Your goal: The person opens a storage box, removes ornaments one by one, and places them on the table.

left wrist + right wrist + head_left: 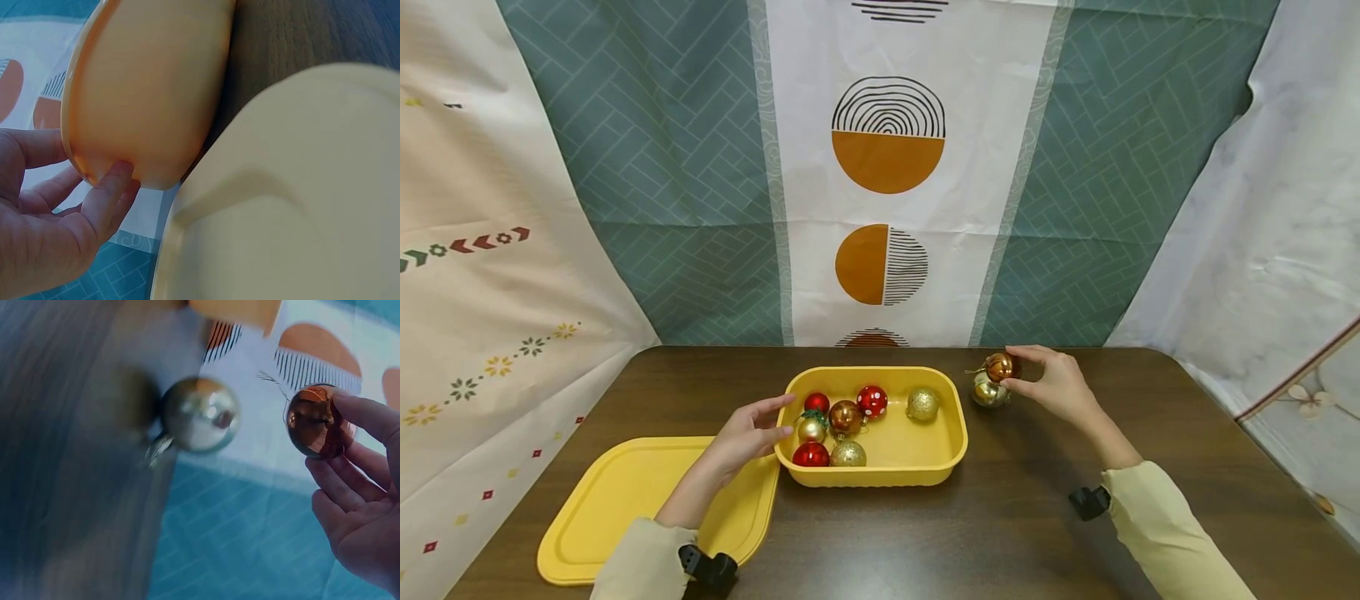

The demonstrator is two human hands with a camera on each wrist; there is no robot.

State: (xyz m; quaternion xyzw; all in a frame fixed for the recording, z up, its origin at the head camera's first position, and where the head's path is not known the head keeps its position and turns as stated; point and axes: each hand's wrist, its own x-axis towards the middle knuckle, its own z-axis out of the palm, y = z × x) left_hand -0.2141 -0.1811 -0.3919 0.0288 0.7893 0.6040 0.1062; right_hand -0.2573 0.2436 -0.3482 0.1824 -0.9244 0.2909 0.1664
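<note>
A copper Christmas ball (1002, 367) is pinched between the thumb and fingers of my right hand (1062, 388), held up above the table. Just below it a shiny pale-gold ball (989, 391) sits on the table; the right wrist view shows this pale ball (200, 415) apart from the held copper ball (317, 422). My left hand (743, 433) grips the left end of a yellow plastic box (880, 477), with fingertips at the rim and wall. Several red, gold and copper balls lie in the box's left half, and one gold glitter ball (922, 404) is toward its right end.
A yellow lid (617, 492) lies flat on the dark wooden table (1000, 517), left of the box and partly under my left forearm. Patterned cloth (887, 50) hangs behind the table's far edge and at both sides.
</note>
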